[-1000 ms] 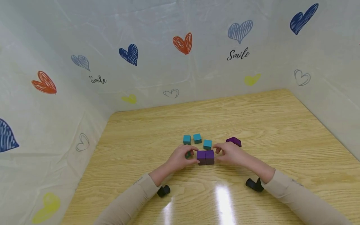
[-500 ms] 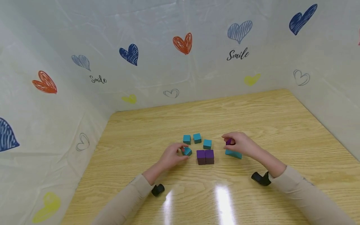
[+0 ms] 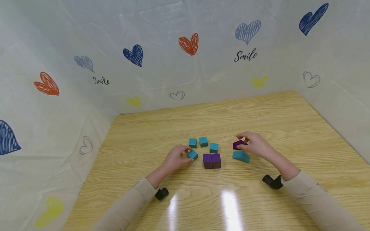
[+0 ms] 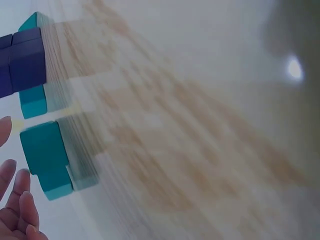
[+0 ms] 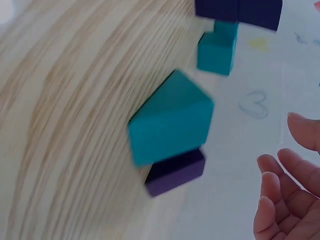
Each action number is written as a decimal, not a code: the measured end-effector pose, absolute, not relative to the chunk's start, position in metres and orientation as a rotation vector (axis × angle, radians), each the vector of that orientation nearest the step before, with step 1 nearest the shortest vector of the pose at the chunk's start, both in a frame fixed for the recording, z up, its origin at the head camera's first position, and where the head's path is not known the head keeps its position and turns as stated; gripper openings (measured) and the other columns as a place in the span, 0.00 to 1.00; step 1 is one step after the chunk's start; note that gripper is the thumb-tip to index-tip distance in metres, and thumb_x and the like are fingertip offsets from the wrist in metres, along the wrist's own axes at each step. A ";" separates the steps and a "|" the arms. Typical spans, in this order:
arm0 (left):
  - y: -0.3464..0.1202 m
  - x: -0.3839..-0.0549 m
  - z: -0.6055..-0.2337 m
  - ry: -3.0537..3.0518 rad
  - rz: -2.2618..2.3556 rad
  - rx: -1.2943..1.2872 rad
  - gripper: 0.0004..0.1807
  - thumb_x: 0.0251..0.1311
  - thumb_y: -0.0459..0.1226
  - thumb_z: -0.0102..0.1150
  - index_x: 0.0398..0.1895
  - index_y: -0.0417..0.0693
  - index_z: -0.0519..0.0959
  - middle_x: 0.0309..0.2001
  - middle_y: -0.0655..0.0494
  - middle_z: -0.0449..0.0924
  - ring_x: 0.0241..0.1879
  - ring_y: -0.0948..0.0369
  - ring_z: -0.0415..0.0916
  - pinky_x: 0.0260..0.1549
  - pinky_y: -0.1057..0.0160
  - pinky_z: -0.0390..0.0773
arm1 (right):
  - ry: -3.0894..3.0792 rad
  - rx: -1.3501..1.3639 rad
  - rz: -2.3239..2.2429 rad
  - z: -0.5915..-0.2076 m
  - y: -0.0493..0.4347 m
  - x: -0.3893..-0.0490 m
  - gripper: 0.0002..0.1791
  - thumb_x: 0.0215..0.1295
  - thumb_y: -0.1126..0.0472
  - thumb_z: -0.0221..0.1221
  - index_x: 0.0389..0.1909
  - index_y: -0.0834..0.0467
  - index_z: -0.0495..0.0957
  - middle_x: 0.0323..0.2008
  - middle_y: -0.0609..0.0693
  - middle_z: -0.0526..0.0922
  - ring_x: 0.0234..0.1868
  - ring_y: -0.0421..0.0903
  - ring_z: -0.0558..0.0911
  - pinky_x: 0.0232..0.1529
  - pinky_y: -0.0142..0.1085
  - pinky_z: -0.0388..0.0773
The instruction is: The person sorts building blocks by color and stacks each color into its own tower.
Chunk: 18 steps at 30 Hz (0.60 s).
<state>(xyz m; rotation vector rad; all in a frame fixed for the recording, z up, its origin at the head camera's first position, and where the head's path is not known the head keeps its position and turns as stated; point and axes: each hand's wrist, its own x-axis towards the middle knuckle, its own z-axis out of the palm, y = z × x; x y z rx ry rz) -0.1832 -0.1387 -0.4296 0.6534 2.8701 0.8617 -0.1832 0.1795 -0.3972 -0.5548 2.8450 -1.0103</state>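
In the head view my left hand (image 3: 174, 158) reaches to a teal cube (image 3: 192, 155), thumb and fingers spread on either side of it. The left wrist view shows its fingers (image 4: 20, 197) loosely bent beside the teal cube (image 4: 42, 147). My right hand (image 3: 254, 146) is at a flat purple block (image 3: 237, 144) and partly covers it. In the right wrist view the fingers (image 5: 287, 172) are relaxed, with a gap between them and the purple block (image 5: 177, 172). A teal block with a sloping top (image 3: 241, 156) lies just nearer than the purple one.
Between the hands, two purple cubes (image 3: 211, 161) stand side by side. Several more teal cubes (image 3: 203, 141) lie behind them on the wooden table (image 3: 162, 128). White sheeting with printed hearts (image 3: 156, 77) encloses the back and sides. Black wrist cameras (image 3: 273, 182) sit below the forearms.
Both hands have moved apart from the two purple cubes: the left to the teal cube, the right to the purple block. The sloping teal block has come into view from under the right hand.
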 end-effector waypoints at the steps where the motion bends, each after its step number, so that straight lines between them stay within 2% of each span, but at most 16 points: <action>1: -0.138 -0.183 -0.430 2.877 0.853 0.669 0.19 0.49 0.41 0.67 0.46 0.46 0.78 0.36 0.55 0.77 0.35 0.59 0.67 0.35 0.64 0.68 | 2.848 -0.533 -1.006 -0.398 0.183 -0.184 0.22 0.57 0.65 0.60 0.52 0.72 0.72 0.46 0.66 0.77 0.37 0.51 0.75 0.33 0.38 0.72; 6: -0.132 -0.179 -0.429 2.876 0.869 0.735 0.20 0.48 0.39 0.68 0.47 0.45 0.78 0.36 0.56 0.77 0.36 0.58 0.68 0.36 0.63 0.68 | 2.831 -0.472 -0.995 -0.408 0.197 -0.194 0.23 0.57 0.64 0.60 0.52 0.73 0.71 0.47 0.67 0.76 0.37 0.53 0.74 0.32 0.38 0.71; 13: -0.123 -0.175 -0.427 2.801 0.925 0.804 0.23 0.49 0.40 0.67 0.49 0.43 0.77 0.36 0.55 0.77 0.36 0.60 0.68 0.35 0.64 0.68 | 2.800 -0.488 -0.960 -0.425 0.207 -0.206 0.23 0.55 0.63 0.62 0.50 0.73 0.73 0.44 0.66 0.78 0.31 0.45 0.73 0.30 0.34 0.69; 18: -0.119 -0.173 -0.427 2.799 0.921 0.814 0.23 0.50 0.44 0.67 0.49 0.45 0.77 0.36 0.56 0.76 0.36 0.60 0.66 0.34 0.64 0.66 | 2.760 -0.503 -0.945 -0.430 0.206 -0.212 0.23 0.56 0.62 0.62 0.49 0.73 0.73 0.35 0.59 0.80 0.27 0.43 0.73 0.27 0.33 0.68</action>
